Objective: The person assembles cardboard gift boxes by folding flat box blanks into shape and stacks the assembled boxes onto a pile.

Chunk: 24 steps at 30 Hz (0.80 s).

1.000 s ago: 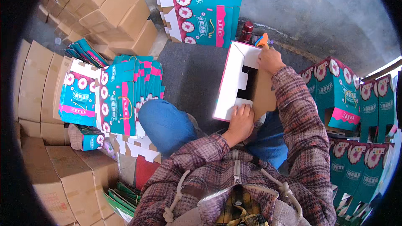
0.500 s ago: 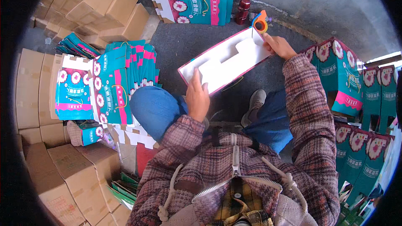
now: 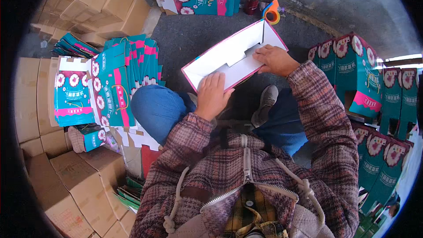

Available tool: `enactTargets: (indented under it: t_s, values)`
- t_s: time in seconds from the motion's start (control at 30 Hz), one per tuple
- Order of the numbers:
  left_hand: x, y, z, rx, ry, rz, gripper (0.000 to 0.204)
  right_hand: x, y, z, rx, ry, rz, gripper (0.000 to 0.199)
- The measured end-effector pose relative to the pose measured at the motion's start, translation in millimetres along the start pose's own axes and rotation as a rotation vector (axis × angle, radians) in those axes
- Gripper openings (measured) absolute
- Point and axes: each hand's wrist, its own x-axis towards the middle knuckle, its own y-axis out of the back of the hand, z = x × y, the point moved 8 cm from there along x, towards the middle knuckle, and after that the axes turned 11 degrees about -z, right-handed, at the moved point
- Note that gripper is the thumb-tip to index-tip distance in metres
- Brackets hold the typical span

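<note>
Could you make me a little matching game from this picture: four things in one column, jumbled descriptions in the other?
Things:
1. Open box
2. Flask
3. Tape dispenser
4. Cartons

Descriptions:
A. Mainly orange, near the far corner of another thing here
B. Brown, stacked along the left side
C. White inside, with the left hand and right hand at it
D. Dark red

Right pairs: 1-C, 2-D, 3-A, 4-B

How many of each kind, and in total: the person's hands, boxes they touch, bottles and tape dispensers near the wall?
Left hand, right hand: 2
White-lined cardboard box: 1
Dark red bottle: 1
Orange tape dispenser: 1
Total: 5
</note>
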Motion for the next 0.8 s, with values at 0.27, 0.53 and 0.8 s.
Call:
enactTargets:
  t_s: [0.27, 0.53, 0.8]
  values:
    - [-39.7, 47.1, -25.8, -0.109, 0.059, 0.348, 0.052, 8.3, 32.8, 0.6, 0.356, -0.077, 0.123, 0.044]
    - [-33.9, -81.8, -163.5, -1.838, 0.882, 0.123, 0.060, -33.8, -28.2, 134.6, 1.254, -0.570, 0.332, 0.075]
    - [-51.7, -140.8, -221.5, -2.032, 0.510, 0.158, 0.054, 17.8, -81.0, 105.0, 1.696, -0.592, 0.049, 0.071]
